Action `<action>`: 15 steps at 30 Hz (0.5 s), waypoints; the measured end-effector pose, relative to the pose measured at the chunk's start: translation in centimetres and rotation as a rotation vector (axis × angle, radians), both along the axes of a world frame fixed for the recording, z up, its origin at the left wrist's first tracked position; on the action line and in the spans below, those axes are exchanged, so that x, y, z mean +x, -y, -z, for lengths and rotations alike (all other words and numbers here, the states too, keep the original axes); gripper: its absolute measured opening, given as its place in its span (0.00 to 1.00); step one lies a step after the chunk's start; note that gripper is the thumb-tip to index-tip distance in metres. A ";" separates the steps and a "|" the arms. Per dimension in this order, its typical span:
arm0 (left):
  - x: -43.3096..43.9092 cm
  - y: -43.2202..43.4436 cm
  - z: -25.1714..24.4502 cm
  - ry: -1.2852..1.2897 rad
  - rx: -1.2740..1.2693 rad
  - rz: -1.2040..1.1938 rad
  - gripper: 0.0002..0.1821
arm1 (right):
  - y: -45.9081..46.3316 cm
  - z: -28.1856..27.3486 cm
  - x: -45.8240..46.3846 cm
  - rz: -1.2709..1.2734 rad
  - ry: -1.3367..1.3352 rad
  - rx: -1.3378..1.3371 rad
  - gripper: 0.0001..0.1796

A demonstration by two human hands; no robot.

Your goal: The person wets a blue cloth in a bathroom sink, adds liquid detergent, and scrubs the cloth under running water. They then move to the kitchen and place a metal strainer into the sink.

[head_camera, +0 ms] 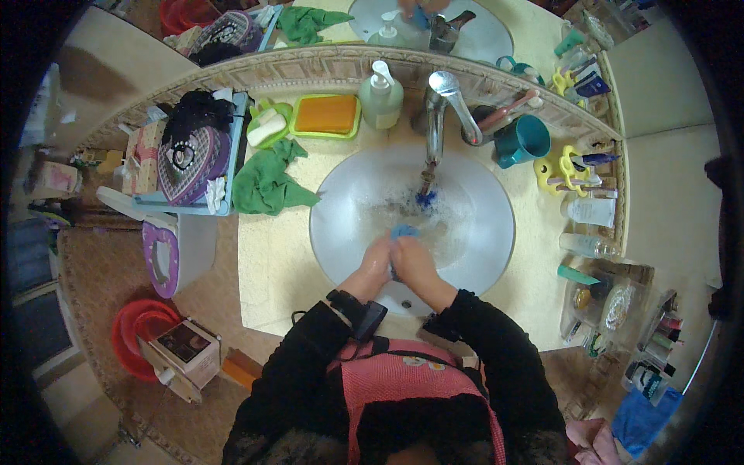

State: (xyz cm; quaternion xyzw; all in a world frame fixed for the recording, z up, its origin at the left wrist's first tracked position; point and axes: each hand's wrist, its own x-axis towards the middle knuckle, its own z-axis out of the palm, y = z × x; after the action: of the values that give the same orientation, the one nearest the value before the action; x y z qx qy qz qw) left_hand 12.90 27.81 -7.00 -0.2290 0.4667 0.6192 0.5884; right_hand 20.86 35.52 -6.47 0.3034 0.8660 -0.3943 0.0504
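Observation:
Over the white oval washbasin point(343, 256), my left hand point(376, 261) and my right hand point(415, 261) are pressed together. Both are closed around a small blue cloth point(404, 231), whose top bulges out beyond my fingers. Most of the cloth is hidden inside the grip. Cloudy water with some froth shows in the bowl. Beyond my hands stands a chrome faucet point(435, 125), its spout reaching out over the bowl. A dark blue patch point(426, 199) lies just below the spout tip; what it is cannot be made out.
Behind the basin stand a soap pump bottle point(381, 99), an orange-topped green box point(326, 114) and a teal mug point(523, 140). A green cloth point(272, 180) touches the left rim. A blue tray point(239, 151) is farther left. Yellow toothbrush holders point(572, 168) and tubes line the right.

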 end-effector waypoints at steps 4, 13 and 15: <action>0.1 0.3 0.5 -0.013 0.046 -0.053 0.17 | -0.8 2.3 0.3 -0.077 -0.121 0.204 0.11; -1.8 4.1 8.5 -0.728 -0.178 0.663 0.15 | -11.5 9.9 4.3 0.385 0.151 0.239 0.15; -0.6 3.1 7.9 -0.125 -0.279 0.152 0.17 | -11.0 11.0 3.8 0.407 0.165 0.270 0.17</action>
State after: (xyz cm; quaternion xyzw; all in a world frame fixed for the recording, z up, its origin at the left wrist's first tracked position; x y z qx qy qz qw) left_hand 12.33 24.74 -14.92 -0.2335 0.6001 0.5150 0.5658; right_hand 24.62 46.53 -17.45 0.5064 0.8250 -0.2508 -0.0005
